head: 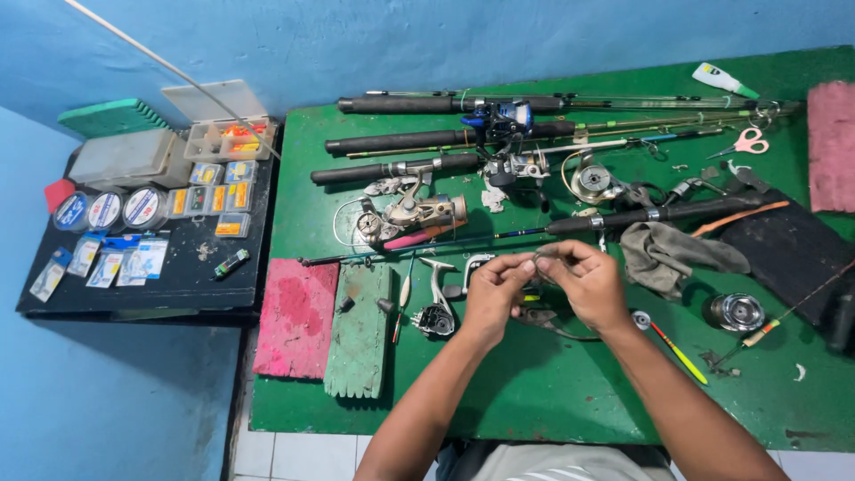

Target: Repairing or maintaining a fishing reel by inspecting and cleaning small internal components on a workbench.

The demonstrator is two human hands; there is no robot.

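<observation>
We've got both forearms coming in from the near edge over the green bench (534,392). Our left hand (492,296) & right hand (588,283) meet at centre, fingers of each pinched together on a small metal part (541,258) held betw. them just above the bench; too small to say exactly what it is. Just left of the left hand lies a dark spinning reel (434,316), w/ a green foam block (360,330) & a pink foam block (297,318) further left at the near-left corner. Right of the right hand: a yellow-orange float (679,354), then a silver spool (736,312). Behind the hands a grey rag (670,253) sits right of centre, & a dark rod (570,224) runs left-right across the bench. Further back a gold reel (411,214) at left, then several rods (419,140) w/ black grips lying side by side, a blue reel (499,118) on one. Pink-handled scissors (746,142) lie far right, a pink cloth (832,147) at the right edge. Off the bench's left side a black side table (183,281) carries line spools (105,210), small packets & an open tackle box (230,135).
</observation>
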